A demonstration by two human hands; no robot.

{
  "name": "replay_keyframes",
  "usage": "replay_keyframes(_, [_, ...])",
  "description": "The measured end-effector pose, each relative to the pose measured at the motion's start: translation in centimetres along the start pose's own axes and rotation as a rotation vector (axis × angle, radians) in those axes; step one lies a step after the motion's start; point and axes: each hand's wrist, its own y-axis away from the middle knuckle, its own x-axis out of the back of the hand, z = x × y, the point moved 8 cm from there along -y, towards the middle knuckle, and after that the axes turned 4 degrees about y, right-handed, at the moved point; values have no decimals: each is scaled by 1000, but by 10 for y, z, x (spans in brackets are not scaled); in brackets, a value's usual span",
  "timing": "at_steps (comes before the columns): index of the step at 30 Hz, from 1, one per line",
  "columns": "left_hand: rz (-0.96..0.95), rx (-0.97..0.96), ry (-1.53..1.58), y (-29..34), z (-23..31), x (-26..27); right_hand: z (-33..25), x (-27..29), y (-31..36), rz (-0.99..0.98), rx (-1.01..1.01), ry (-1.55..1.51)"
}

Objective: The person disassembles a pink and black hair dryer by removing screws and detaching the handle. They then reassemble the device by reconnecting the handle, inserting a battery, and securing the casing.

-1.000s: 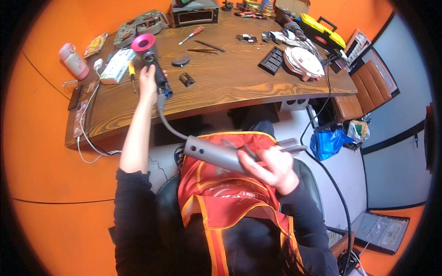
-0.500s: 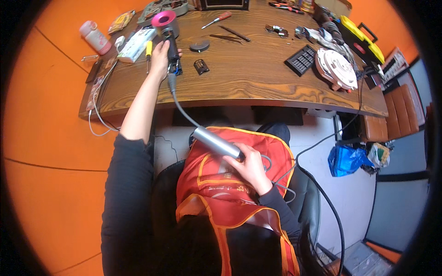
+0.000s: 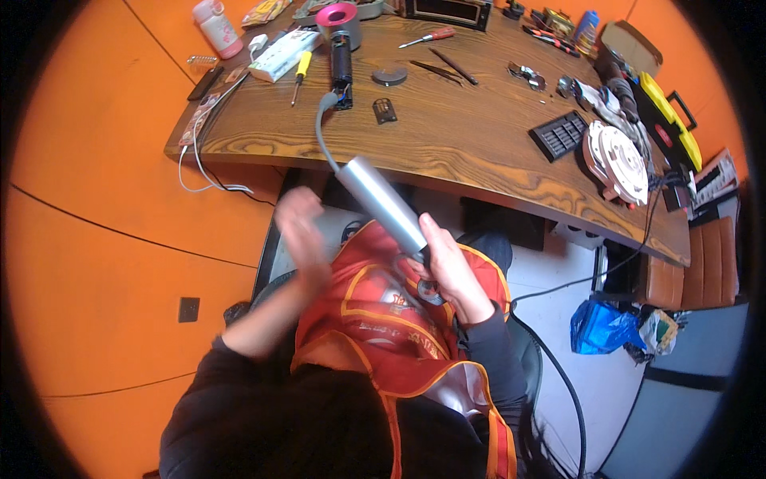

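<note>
My right hand grips the lower end of a silver metal tube, which looks like a hair dryer's handle sleeve. The tube slants above my lap, threaded on a grey cord. That cord runs up to an opened hair dryer on the wooden table, its dark inner handle bare and its round head ringed in pink. My left hand, blurred by motion, is in the air left of the tube, fingers stretched and nothing visible in them. Beside the dryer lie a yellow-handled screwdriver and a small dark cover.
On the table lie a red-handled screwdriver, tweezers, a dark grey curved part and a black compartment tray. A round white device and a yellow-black toolbox stand right. My red apron covers my lap.
My left hand has let go of the hair dryer and drawn back toward my lap. The tube has tilted steeper, its top end nearer the table edge, still in my right hand. The view has shifted.
</note>
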Motion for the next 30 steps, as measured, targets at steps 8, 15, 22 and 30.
replay_keyframes(8, [-895, 873, 457, 129, -32, -85, -44, -47, -16, -338, -292, -570])
replay_keyframes(15, [-1205, 1035, 649, 87, 42, -96, -75, -35, -50, -430, -163, -1019])
replay_keyframes(22, [-972, 858, 1110, -28, 95, -176, -114, 27, -71, -55, 81, -611])
replay_keyframes(30, [-607, 650, 984, -146, 75, -257, -103, 54, -49, -123, 169, -588])
